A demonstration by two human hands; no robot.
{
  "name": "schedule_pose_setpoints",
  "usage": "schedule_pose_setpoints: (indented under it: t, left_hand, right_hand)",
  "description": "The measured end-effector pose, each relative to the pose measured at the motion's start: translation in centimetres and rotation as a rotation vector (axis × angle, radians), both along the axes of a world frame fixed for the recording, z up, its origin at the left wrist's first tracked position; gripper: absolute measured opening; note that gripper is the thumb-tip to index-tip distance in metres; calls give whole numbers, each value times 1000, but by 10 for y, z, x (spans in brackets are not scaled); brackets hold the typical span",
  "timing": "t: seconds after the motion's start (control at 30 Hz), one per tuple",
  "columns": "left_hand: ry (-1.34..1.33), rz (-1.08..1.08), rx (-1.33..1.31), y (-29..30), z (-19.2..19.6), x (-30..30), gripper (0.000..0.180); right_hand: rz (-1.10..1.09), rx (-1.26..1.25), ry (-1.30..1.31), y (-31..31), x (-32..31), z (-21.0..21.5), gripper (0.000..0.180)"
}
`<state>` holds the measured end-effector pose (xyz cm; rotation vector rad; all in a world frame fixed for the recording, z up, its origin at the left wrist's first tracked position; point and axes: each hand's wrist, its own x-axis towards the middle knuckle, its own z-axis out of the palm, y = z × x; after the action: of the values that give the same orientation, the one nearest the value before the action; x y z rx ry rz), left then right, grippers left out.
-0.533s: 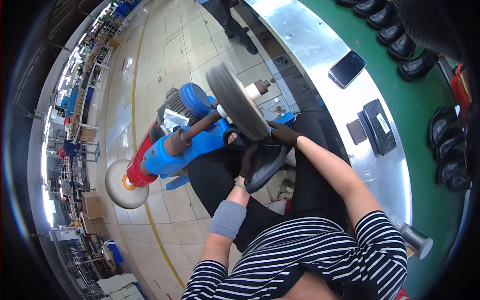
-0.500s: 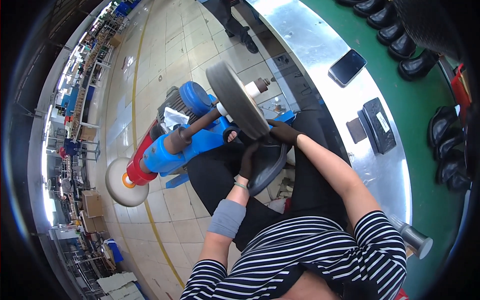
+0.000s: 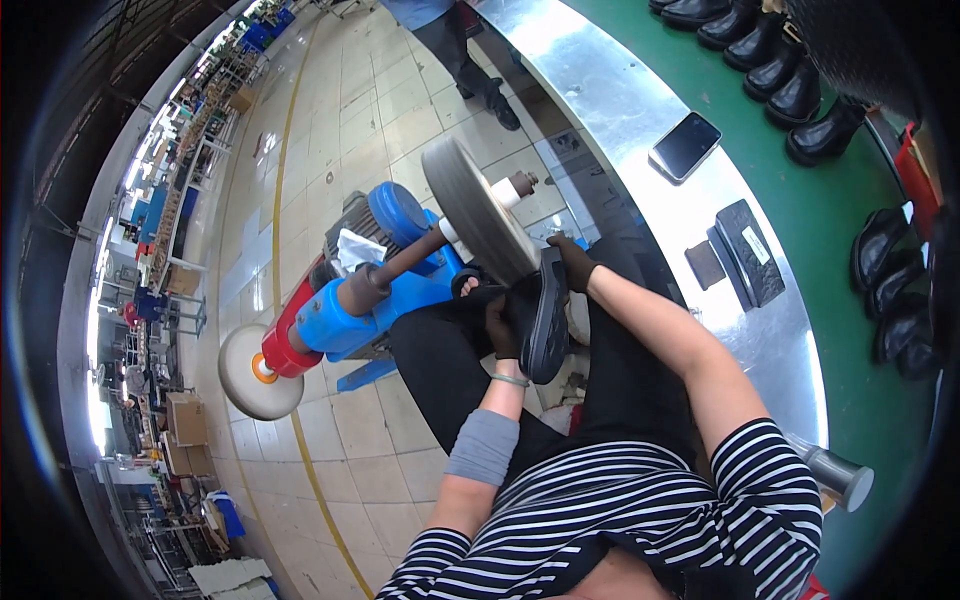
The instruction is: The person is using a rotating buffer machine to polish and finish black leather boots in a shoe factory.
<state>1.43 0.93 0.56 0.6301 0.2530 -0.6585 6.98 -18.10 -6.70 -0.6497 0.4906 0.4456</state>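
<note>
A black boot (image 3: 545,325) is held between my two gloved hands above my lap, turned so that its ridged sole edge shows. My left hand (image 3: 500,330), in a dark brown glove, is closed on the boot's near-left side. On the right, my right hand (image 3: 572,264), gloved the same way, grips the boot's far end. Just beyond is the dark grey buffing wheel (image 3: 478,215) on its shaft. Its lower rim is right at the boot's upper part; whether they touch I cannot tell. The fingers of my left hand are partly hidden.
The blue machine body (image 3: 345,315) carries a pale wheel (image 3: 245,370) on its left end. A metal table (image 3: 640,110) on my right holds a phone (image 3: 686,146) and a black block (image 3: 748,255). Several black boots (image 3: 825,132) stand on a green surface. Another person (image 3: 455,55) stands beyond.
The boot has been turned over sideways, so its sole edge now faces right and up. My right hand has shifted with it, and my left hand has moved lower along the boot.
</note>
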Motion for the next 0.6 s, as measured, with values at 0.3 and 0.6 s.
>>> schedule_pose_setpoints:
  t: [0.3,0.6]
  left_hand:
    - [-167,201,173,-2,-10,-4,37]
    - [184,-83,-195,1,-3,-56,43]
  right_hand:
    - [-219,-170,-141,18,22,-36,60]
    - [-349,-1017,-1126,15,-29,28,45]
